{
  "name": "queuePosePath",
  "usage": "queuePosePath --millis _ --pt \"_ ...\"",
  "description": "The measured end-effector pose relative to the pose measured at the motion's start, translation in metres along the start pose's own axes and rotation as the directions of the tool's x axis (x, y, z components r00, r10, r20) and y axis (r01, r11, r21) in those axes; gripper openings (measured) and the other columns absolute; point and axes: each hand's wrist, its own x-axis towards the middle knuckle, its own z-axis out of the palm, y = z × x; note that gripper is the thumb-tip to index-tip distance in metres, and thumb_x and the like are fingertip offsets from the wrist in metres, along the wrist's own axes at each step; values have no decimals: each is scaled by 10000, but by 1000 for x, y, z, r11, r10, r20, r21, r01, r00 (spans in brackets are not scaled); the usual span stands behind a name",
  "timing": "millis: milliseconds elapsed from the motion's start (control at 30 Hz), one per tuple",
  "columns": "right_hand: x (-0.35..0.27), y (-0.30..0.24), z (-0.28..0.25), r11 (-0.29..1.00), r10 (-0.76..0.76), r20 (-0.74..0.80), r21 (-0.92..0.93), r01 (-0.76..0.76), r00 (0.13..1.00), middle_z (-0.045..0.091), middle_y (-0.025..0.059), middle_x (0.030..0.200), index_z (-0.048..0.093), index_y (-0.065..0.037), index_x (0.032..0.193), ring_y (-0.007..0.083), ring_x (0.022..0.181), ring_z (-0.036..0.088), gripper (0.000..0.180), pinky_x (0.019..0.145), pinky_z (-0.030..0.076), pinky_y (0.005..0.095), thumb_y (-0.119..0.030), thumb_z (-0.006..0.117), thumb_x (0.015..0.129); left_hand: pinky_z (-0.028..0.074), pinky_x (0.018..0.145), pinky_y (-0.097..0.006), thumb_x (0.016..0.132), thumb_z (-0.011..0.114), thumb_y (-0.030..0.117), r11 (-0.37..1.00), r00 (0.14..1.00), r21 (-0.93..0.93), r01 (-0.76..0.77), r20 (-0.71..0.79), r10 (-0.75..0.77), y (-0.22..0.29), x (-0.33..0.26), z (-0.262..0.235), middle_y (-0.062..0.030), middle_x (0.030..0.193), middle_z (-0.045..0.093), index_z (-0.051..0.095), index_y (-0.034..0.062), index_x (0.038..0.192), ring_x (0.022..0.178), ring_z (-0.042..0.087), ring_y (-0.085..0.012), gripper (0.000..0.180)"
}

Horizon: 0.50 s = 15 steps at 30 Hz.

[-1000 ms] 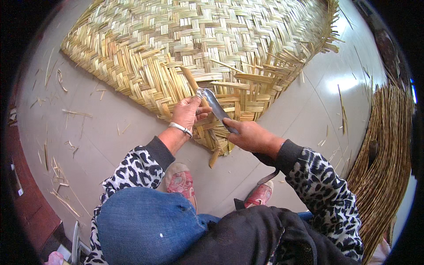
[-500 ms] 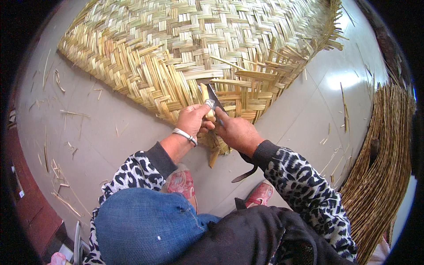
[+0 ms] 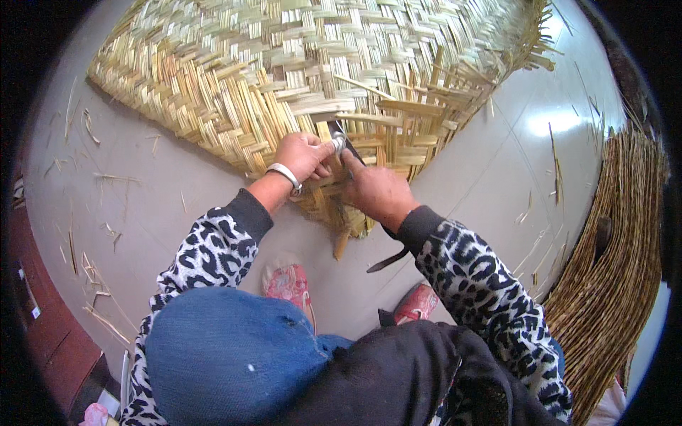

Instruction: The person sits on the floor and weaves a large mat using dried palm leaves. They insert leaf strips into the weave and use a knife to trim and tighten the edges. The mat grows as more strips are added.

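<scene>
Ahead of me lies a large woven mat (image 3: 305,42) of pale flat strips, its near corner pointing toward my feet. My left hand (image 3: 302,156), a bracelet on its wrist, is pinched on a flat strip (image 3: 325,131) at that corner. Whitish wrapping covers its thumb. My right hand (image 3: 380,195) is closed around a knife, with the index finger along the dark blade (image 3: 357,151). The blade meets the strip beside the wrapped thumb. Most of the handle is hidden in my palm. A dark curved tail (image 3: 389,261) sticks out below that hand.
Loose strips stick up along the mat's right edge (image 3: 440,106). A thick bundle of brown stalks (image 3: 611,270) stands at the right. Scraps (image 3: 96,277) litter the grey tiled floor on the left. My red patterned shoes (image 3: 288,284) are just below the corner.
Both hands have shifted farther away along the strip, the left more than the right. The left wrist has moved slightly left, and the knife tip sits farther up the mat.
</scene>
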Motion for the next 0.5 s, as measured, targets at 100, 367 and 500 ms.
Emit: queuePosePath --millis 100,367,500 --pt "-5 -1 -3 999 -4 23 -47 5 1000 709 215 830 421 -82 1454 391 771 710 564 679 563 527 -200 526 913 523 596 -423 842 758 389 858 949 449 -249 -62 308 -8 -6 0 -144 687 667 672 30 771 636 682 -300 376" --pt "-89 25 -53 981 69 297 -191 -12 952 682 202 761 404 -128 1481 384 696 690 581 639 538 518 -159 522 913 502 666 -502 856 719 460 615 917 748 -252 -20 399 -13 0 7 -175 786 679 616 58 846 772 666 -397 415" --pt "-123 42 -76 983 92 361 -182 -26 928 662 202 737 389 -147 1492 386 687 676 610 651 531 516 -173 555 906 506 666 -498 852 732 437 617 918 754 -226 -46 393 -10 -2 10 -184 792 676 599 57 865 764 666 -398 403"
